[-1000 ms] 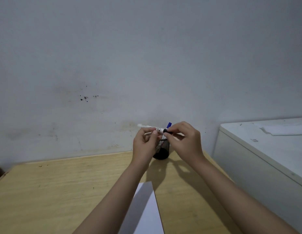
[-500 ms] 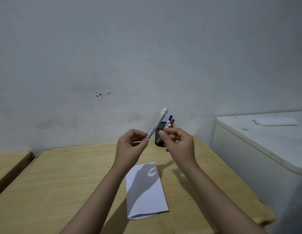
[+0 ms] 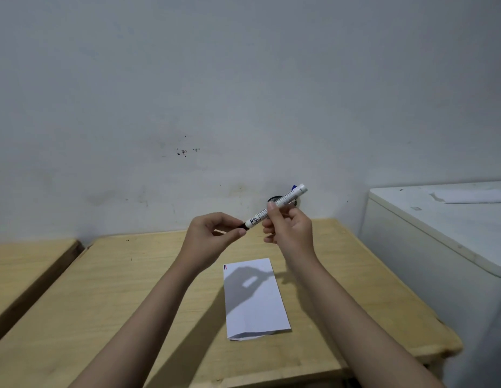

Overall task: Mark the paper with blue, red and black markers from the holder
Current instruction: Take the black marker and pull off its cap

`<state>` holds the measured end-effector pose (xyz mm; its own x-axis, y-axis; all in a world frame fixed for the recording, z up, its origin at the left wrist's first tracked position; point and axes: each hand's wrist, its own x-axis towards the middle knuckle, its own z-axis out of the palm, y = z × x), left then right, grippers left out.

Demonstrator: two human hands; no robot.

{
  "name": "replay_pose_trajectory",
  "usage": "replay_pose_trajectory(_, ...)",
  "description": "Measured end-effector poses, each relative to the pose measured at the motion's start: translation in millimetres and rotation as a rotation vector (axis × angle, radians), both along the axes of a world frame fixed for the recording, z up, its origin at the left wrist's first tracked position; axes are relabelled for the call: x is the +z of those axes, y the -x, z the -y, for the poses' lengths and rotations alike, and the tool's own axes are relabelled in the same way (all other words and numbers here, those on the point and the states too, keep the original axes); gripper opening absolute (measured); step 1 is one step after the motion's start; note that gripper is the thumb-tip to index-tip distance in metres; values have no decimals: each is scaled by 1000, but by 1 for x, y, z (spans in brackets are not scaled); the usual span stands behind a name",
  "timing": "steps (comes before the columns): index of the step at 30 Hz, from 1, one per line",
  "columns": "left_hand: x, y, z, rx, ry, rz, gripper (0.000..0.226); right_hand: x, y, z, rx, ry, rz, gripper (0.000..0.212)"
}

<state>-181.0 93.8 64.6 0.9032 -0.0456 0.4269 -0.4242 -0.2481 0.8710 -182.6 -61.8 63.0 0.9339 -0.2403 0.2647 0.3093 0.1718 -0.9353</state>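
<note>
Marker (image 3: 276, 207) now held up over the table (image 3: 131, 275), tilted, white butt end up-right, dark end down-left — half a second ago stood steeper, butt up, pinched only at the low end. Right hand (image 3: 290, 233) has shifted to mid-barrel, fingers clamped on it. Left hand (image 3: 213, 236) pinched thumb-to-finger on the dark cap end; cap on or coming off — can't tell. Judging by the black end: third colour, uncapping in progress. Paper (image 3: 256, 298) flat on table, near side of both hands, untouched; small blue and red ticks at its far-left corner, so two of three marks look done. Holder (image 3: 274, 198) at the far wall, mostly hidden behind the marker, blue cap poking up. Next: pull cap, bring tip down beside the existing ticks.
</note>
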Motion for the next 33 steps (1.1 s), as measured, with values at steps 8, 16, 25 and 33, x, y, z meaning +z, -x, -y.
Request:
replay_pose_trajectory(8, -1, 4, -5, 17, 34, 49, 15, 2, -1, -13, 77, 28, -6, 22)
replay_pose_trajectory(16, -11, -1, -1, 53, 35, 78, 15, -6, -8, -16, 64, -9, 23, 24)
replay_pose_trajectory(25, -45, -38, -23, -23, 137, -150, 7, -19, -29, 5, -25, -63, 88, 14)
replay_pose_trajectory(33, -73, -91, -11, 70, -205, -323, 20, -48, -43, 14, -73, 11, 23, 14)
